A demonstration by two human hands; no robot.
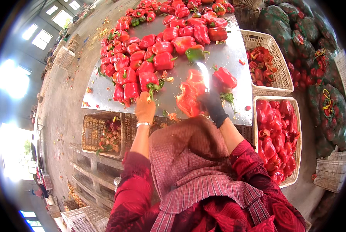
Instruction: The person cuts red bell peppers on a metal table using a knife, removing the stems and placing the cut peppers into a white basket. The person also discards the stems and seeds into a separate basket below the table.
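My left hand [145,108], in an orange glove, is at the table's near edge and pinches a pepper's green stem and core, just below a whole red bell pepper [148,80]. My right hand [215,105], in a dark glove, grips a knife whose curved blade [204,76] points away from me, bright and blurred. An opened red pepper [188,97] lies or moves beside the right hand, blurred; whether that hand touches it I cannot tell. Another red pepper [225,78] is right of the blade. Many red peppers are heaped on the metal table [245,104].
A crate [299,171] of opened red peppers stands at the table's right, with a crate [288,84] of pepper pieces beyond it. Green mesh sacks [329,116] of peppers are farther right. Below the near left edge is a waste crate [87,136] beside a wooden pallet [93,171].
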